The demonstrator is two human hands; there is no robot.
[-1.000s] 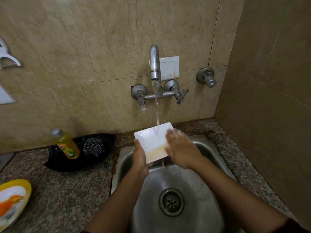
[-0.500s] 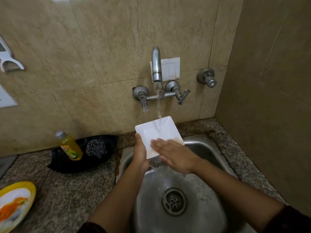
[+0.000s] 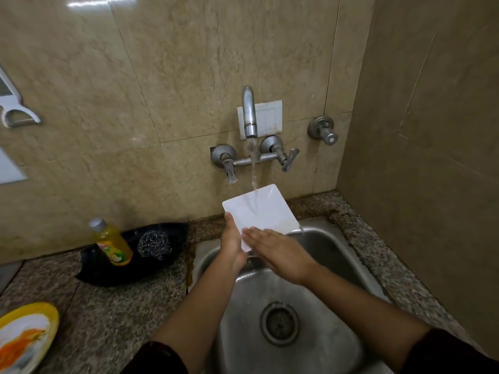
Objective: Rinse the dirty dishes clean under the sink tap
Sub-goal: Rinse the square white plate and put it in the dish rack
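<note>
Two hands are on the plate (image 3: 266,211): your left hand (image 3: 232,245) grips its left edge, your right hand (image 3: 276,253) lies flat and open on its face. It sits tilted over the sink (image 3: 328,248) under the tap (image 3: 249,114) (water (image 3: 253,168) hits the top part). Rub down to the low edge, so dirt runs off

Light: dim, warm, overhead as I read it | Glare: white streaks on the wall tiles (image 3: 81,3), top left; dull sheen on the sink (image 3: 259,279) | Shadows: soft | Blur: yellow plate (image 3: 27,336) smeared, lower-left edge | Distortion: tile lines bow.
</note>
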